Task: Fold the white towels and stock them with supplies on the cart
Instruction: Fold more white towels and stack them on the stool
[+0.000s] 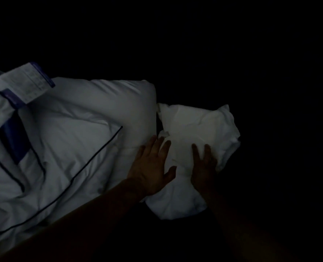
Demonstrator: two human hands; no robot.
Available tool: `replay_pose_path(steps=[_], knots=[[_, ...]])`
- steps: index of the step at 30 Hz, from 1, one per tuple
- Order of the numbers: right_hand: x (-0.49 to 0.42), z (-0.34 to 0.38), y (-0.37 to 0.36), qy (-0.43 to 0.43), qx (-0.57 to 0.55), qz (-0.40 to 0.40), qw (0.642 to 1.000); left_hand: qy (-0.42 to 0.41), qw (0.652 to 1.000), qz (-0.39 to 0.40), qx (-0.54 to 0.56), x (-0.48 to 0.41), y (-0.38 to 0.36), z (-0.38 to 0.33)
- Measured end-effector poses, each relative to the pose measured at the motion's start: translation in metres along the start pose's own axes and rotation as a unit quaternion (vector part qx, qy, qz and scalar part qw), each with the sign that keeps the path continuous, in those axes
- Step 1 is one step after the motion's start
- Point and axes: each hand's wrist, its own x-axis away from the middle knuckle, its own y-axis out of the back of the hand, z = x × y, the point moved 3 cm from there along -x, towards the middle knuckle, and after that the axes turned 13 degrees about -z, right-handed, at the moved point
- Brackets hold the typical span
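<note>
Left hand (153,164) and right hand (204,165) are flat, fingers spread, gripping nothing. They press the white towel (196,125), likely flattening a fold. Towel at 3 o'clock of the pillow (71,129). Cart unseen; too dark.

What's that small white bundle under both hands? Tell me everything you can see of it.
The white towel looks like soft, creased cloth, folded into a rumpled, roughly oblong bundle. It lies beside a large white pillow with dark piping, against dark surroundings. The left hand and right hand both rest flat on its near half, fingers straight.
</note>
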Motion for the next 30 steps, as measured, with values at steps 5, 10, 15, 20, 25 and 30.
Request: replay_pose_path(steps=[5,10,15,20,25,30], knots=[[-0.012,0.008,0.033,-0.012,-0.075,0.023,0.997,0.027,0.999,-0.006,0.02,0.014,0.024,0.001],[0.019,0.028,0.125,-0.061,-0.214,0.037,0.974,0.057,0.995,0.014,0.075,0.04,0.078,-0.018],[0.097,0.052,0.243,-0.019,-0.317,0.044,0.947,0.041,0.983,-0.001,0.181,0.081,0.159,-0.054],[0.189,0.06,0.377,0.028,-0.382,-0.018,0.924,0.049,0.977,-0.015,0.208,0.113,0.26,-0.1],[0.259,0.053,0.484,0.068,-0.436,-0.112,0.89,0.018,0.951,0.039,0.306,0.156,0.339,-0.18],[0.329,0.027,0.568,0.128,-0.492,-0.172,0.844,0.02,0.945,-0.1,0.31,0.207,0.423,-0.268]])
